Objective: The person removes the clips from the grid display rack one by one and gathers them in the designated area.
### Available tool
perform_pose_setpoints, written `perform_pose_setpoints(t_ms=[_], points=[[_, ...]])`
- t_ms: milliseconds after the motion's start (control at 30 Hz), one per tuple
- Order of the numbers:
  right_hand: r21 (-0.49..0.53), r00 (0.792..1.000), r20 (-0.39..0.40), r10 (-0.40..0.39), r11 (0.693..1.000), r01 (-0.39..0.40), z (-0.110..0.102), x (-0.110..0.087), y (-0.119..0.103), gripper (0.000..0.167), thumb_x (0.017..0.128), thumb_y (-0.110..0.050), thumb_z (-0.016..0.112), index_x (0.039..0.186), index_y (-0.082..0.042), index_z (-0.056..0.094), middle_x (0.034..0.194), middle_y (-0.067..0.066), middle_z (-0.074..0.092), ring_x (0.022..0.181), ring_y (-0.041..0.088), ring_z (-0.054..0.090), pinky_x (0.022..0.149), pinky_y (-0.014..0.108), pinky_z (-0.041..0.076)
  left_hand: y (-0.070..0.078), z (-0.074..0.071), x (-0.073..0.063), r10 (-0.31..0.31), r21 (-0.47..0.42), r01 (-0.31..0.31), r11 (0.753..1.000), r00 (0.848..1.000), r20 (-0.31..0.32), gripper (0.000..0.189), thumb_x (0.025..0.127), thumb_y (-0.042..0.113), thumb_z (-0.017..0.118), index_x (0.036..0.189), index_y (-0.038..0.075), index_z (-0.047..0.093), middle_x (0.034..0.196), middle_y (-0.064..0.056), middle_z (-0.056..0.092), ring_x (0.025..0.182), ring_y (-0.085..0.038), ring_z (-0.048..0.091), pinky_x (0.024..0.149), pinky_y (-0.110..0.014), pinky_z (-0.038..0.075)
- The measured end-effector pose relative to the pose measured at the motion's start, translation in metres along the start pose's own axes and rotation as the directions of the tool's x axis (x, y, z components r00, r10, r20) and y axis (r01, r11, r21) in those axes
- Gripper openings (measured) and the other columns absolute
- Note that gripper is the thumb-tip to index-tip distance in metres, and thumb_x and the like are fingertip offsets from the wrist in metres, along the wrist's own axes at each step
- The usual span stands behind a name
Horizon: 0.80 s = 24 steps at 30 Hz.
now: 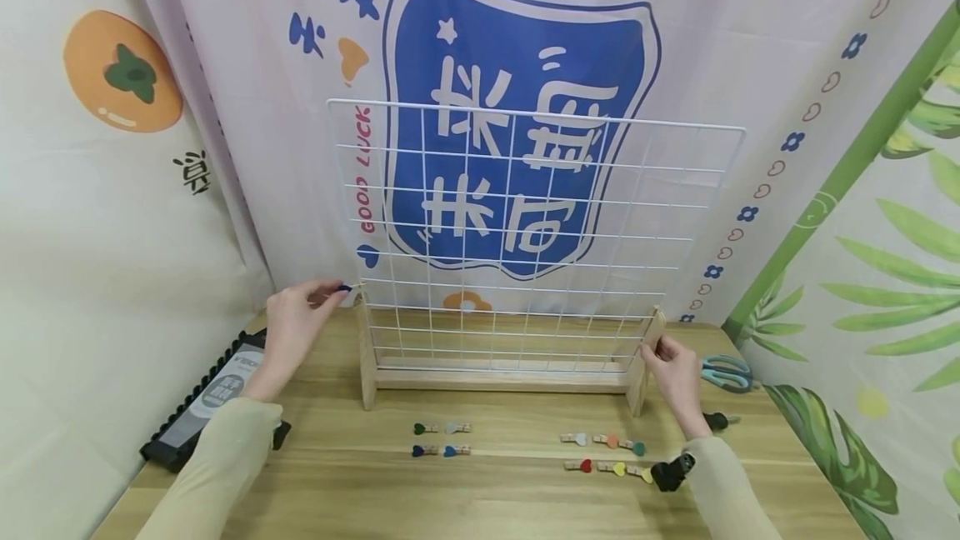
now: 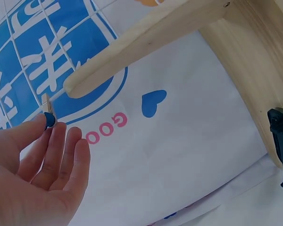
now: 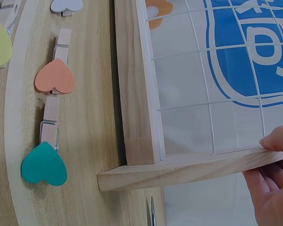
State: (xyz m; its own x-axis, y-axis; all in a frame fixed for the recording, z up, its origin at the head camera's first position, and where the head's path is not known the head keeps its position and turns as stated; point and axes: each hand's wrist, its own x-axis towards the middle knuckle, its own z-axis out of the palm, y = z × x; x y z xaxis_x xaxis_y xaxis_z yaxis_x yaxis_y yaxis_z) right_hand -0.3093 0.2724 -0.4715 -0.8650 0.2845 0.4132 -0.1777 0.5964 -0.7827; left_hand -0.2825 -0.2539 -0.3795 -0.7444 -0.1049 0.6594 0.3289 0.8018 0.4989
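My left hand (image 1: 294,323) pinches a small wooden clothespin with a dark blue heart (image 2: 49,119) between thumb and fingers. The clothespin's wooden tip meets the left side of a white wire grid (image 1: 512,112), close by the top of the left wooden post (image 2: 146,44). The grid stands upright in a wooden stand (image 1: 502,380). At the other side, my right hand (image 1: 675,373) holds the right post (image 3: 193,170), thumb on one face and fingers on the other.
On the table (image 1: 480,498) in front lie several heart clothespins, including a green heart (image 3: 45,165) and an orange heart (image 3: 55,77). Blue-handled scissors (image 1: 726,373) lie at the right. A long grey-and-black object (image 1: 217,394) lies at the left. A printed curtain (image 1: 247,40) hangs behind.
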Motion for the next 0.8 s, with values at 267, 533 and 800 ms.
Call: perform_pose_setpoints(t_ms=[267,533,800], points=[[0.014,1.000,0.005,0.007,1.000,-0.007,0.0003,0.0000,0.0013,0.012,0.091,-0.006,0.065,0.086,0.004,0.070,0.095,0.025,0.075,0.070,-0.017,0.055,0.061,0.001,0.046,0.0012,0.0012,0.0019,-0.011,0.000,0.011,1.000,1.000,0.006,0.016,0.091,0.012,0.071,0.101,-0.001,0.075,0.093,-0.021,0.076,0.078,-0.035,0.074,0.062,-0.028,0.054],[0.020,0.999,0.029,0.018,1.000,-0.019,0.0004,-0.0004,0.0008,0.015,0.093,-0.007,0.064,0.094,0.005,0.071,0.103,0.026,0.074,0.074,-0.022,0.052,0.064,-0.001,0.046,-0.0001,0.0002,0.0028,-0.007,0.004,0.007,1.000,1.000,-0.012,0.014,0.091,0.009,0.071,0.097,-0.002,0.076,0.091,-0.022,0.076,0.078,-0.037,0.074,0.058,-0.014,0.046],[0.000,0.999,0.018,0.032,0.999,-0.032,-0.0003,-0.0001,-0.0007,0.014,0.092,-0.009,0.065,0.086,0.003,0.068,0.097,0.023,0.075,0.072,-0.011,0.058,0.061,0.003,0.047,-0.0040,-0.0079,0.0002,-0.017,0.006,0.017,1.000,0.999,-0.048,0.016,0.090,0.008,0.071,0.099,-0.005,0.076,0.093,-0.024,0.075,0.078,-0.039,0.074,0.056,-0.004,0.041]])
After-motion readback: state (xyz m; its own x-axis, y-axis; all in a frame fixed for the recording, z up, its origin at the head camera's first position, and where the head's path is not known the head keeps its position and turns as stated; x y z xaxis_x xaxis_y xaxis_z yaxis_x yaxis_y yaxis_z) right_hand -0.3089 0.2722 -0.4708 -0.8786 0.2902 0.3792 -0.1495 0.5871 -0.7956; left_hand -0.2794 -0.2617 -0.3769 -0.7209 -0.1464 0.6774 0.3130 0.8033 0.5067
